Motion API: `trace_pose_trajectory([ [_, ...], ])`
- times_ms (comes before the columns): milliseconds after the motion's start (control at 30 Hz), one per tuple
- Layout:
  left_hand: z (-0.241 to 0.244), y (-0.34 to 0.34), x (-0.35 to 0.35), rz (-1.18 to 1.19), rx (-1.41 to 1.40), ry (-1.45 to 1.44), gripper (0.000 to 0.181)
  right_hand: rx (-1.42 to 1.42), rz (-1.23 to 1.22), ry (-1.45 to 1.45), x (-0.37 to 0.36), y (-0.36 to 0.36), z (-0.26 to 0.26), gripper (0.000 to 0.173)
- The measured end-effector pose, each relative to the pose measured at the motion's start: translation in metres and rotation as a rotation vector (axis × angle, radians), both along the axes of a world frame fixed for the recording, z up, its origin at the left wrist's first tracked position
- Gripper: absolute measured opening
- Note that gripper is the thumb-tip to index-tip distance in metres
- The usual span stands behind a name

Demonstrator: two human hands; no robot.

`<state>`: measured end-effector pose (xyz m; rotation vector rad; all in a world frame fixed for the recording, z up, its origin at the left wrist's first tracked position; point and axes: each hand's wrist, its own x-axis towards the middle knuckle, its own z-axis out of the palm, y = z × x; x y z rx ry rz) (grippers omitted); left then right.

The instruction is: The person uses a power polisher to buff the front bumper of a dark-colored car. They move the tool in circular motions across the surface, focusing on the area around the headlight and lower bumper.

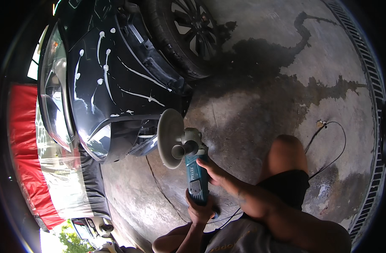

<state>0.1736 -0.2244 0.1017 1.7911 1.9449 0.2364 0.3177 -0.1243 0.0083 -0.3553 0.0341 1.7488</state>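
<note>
Both my hands hold a teal TOTAL rotary polisher (193, 175) lengthwise in front of me. My right hand (213, 172) grips the body just behind the grey gear head. Around the rear end is my left hand (200, 210). A round off-white polishing pad (169, 139) is mounted on the tool, its face turned towards the car. Its edge overlaps the lower corner of a glossy black car bumper (123, 134); I cannot tell whether they touch. White streaks and dabs of paste (106, 72) lie on the black panel (132, 76). A dark side handle (180, 151) projects from the head.
A headlight (58, 95) borders the panel. Beyond it stands a wheel (193, 31) in an exposed arch. Dark wet patches (259, 60) mark the concrete floor (224, 117). A black cable (343, 148) loops by my knee (288, 155). A drain grate (368, 72) edges the floor; a red sheet (25, 126) hangs opposite.
</note>
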Motion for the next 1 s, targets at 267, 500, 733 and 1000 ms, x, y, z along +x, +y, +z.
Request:
trace_pose_trajectory([
  [267,0.033,0.052,0.028,-0.177,0.042,0.269,0.105,0.108,-0.001,0.279,0.013,0.036,-0.025,0.092],
  [500,0.06,0.036,-0.025,-0.247,0.034,0.364,0.108,0.157,0.134,0.436,-0.023,0.009,-0.012,0.099],
  [733,0.095,0.039,-0.088,-0.239,-0.038,0.367,0.109,0.204,0.308,0.511,-0.075,-0.003,-0.007,0.093],
  [1000,0.113,0.054,-0.11,-0.183,-0.023,0.033,0.111,0.126,0.113,0.425,-0.077,0.006,0.056,0.09],
])
